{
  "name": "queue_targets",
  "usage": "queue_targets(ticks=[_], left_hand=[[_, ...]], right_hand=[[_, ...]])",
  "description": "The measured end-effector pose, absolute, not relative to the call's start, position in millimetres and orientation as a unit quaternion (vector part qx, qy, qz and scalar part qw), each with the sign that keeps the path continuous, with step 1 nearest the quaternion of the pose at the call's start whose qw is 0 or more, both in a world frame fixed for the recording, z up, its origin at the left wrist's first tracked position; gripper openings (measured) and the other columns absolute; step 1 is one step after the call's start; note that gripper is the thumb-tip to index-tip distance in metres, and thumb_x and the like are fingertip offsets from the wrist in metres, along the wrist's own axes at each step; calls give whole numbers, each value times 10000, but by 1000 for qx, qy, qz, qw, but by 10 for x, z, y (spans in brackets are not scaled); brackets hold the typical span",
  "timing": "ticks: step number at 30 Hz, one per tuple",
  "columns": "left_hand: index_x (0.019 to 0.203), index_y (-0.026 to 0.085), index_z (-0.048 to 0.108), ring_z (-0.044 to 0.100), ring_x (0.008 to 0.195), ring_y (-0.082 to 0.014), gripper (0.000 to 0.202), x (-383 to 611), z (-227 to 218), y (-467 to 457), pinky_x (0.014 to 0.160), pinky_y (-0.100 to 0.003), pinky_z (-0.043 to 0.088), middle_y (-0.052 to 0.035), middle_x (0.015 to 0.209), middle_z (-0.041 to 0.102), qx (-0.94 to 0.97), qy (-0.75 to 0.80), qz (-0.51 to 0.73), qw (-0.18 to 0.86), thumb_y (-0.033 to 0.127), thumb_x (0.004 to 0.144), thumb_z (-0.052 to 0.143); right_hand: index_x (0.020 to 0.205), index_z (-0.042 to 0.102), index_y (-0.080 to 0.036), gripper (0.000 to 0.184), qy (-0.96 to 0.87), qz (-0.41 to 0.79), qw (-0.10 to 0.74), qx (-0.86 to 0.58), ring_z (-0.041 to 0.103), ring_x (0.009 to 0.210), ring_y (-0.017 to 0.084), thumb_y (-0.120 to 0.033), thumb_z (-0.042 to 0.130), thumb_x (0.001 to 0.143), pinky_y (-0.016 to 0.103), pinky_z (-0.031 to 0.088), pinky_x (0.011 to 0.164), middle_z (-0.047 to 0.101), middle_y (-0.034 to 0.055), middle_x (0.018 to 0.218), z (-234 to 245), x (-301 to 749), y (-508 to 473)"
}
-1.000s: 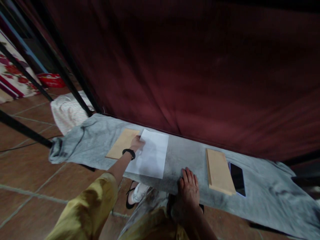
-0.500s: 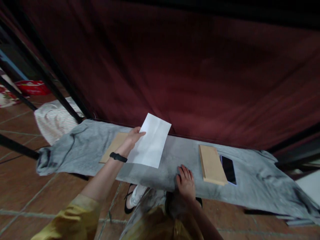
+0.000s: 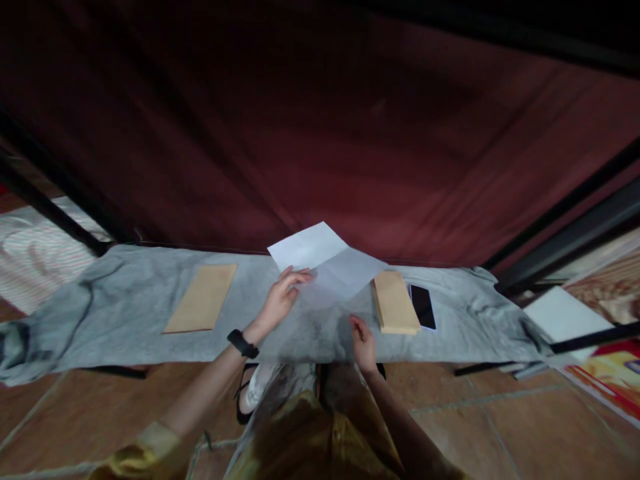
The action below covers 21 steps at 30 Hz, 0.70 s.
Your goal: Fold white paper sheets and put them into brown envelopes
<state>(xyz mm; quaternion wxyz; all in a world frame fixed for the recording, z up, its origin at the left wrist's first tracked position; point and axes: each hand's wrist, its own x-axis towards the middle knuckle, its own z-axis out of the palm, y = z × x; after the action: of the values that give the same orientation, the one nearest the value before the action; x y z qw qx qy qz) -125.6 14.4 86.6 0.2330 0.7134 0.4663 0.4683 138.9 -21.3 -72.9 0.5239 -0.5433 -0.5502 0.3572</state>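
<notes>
A white sheet of paper [image 3: 307,248] is bent across the middle, its lower part blurred by motion over the grey cloth. My left hand [image 3: 280,300], with a black wristband, has its fingers at the paper's near left edge and appears to pinch it there. My right hand [image 3: 364,345] is apart from the paper, near the bench's front edge, with its fingers curled in and nothing visible in them. To the left lies one flat brown envelope [image 3: 203,300]. On the right a small stack of brown envelopes [image 3: 397,303] rests next to a dark-screened phone [image 3: 423,308].
Grey cloth [image 3: 135,300] covers the narrow bench. A dark red curtain [image 3: 300,147] hangs right behind it, between dark metal bars [image 3: 560,227]. Striped fabric [image 3: 45,247] is at the left, and a white board-like item [image 3: 565,317] at the right.
The paper has swung right and bent, its right corner now by the envelope stack. My right hand has lifted and curled its fingers. The view has turned right, showing the left envelope fully.
</notes>
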Motion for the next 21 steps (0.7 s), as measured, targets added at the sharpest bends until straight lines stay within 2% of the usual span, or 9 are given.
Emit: queue_targets(ticks=[2,5,10,13,15,18,21], left_hand=[[946,231,582,581,1307,-203,274,-1271,570,109,1240,-533,205,-44,1141,748,715,490,430,253,92,792,404],[935,234,596,597,1291,-192,221,-1329,200,52,1252,-523,197,-35,1116,757,741,487,380,264,133,852,417],[934,244,594,588,1299,-144,317,-1419,-163,-41,1278,-470,154,-15,1136,763,762,480,329,284,58,805,373],[912,249,595,568,1318,-117,379,-1466,-270,-54,1286,-438,129,2,1146,762,761,490,307,294,13,752,345],[895,255,601,567,1318,-111,396,-1499,-322,-51,1286,-427,137,9,1156,760,760,501,295,290,-2,735,347],[853,252,609,573,1316,-134,377,-1547,-390,-41,1282,-466,151,3,1153,760,776,498,283,265,-12,740,365],[805,232,604,572,1319,-159,364,-1590,-430,-16,1273,-517,162,-13,1148,760,802,483,275,220,-41,738,372]], right_hand=[[1105,663,-121,430,-450,427,569,-541,650,1104,274,-451,539,859,486,476,1032,692,157,1174,-699,1434,-199],[1125,616,-156,480,-329,515,601,-515,686,1041,275,-538,557,840,485,557,917,697,146,1120,-653,1521,-196],[1135,594,-193,479,-236,587,575,-519,723,870,254,-555,582,823,455,624,764,719,90,964,-596,1607,-252],[1138,586,-200,493,-247,590,571,-514,713,779,218,-533,662,782,403,630,704,716,54,919,-591,1593,-292],[1100,599,-208,496,-256,575,573,-525,683,692,187,-517,723,732,371,624,664,685,7,821,-602,1570,-298],[1056,612,-219,514,-253,547,573,-556,629,608,159,-494,779,656,339,607,607,617,-45,711,-617,1537,-265],[1047,614,-224,551,-258,544,558,-571,619,607,153,-457,812,589,319,592,582,634,-45,727,-612,1517,-217]])
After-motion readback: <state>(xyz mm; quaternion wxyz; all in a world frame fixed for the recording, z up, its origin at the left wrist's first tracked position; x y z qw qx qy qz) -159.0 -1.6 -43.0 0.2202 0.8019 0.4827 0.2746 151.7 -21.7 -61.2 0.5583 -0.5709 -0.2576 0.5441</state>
